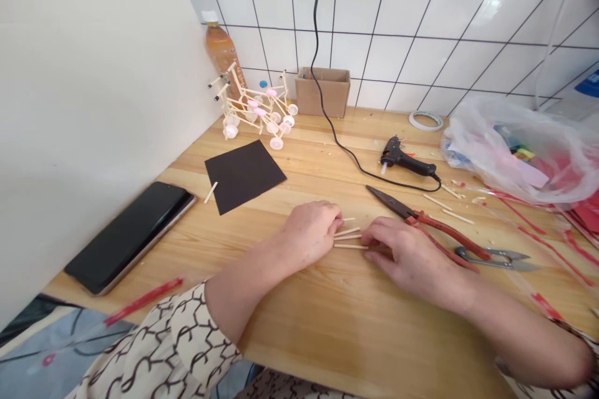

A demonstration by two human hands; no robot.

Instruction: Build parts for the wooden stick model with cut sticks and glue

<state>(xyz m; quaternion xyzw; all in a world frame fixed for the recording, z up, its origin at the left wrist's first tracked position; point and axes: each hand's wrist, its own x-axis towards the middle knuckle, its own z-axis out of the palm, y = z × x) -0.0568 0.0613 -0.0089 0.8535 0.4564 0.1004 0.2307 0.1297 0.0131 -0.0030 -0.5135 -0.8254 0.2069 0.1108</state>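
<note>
Several short, thin wooden sticks [347,237] lie nearly side by side on the wood table, between my two hands. My left hand [311,232] is closed, its bent fingers at the left ends of the sticks and partly hiding them. From the other side my right hand [405,255] reaches in, thumb and fingertips bent together around the right end of a stick. Just behind my right hand lie pliers with red handles [416,219], their dark jaws pointing to the far left. Grey thread snips [500,257] rest beside the handles.
Behind are a black glue gun [405,159], tape roll [425,120], cardboard box [322,93], drink bottle [219,43] and wheeled stick models [257,109]. Black card [246,174] and a phone [131,234] lie left. A plastic bag [515,149] and loose sticks [449,209] are right.
</note>
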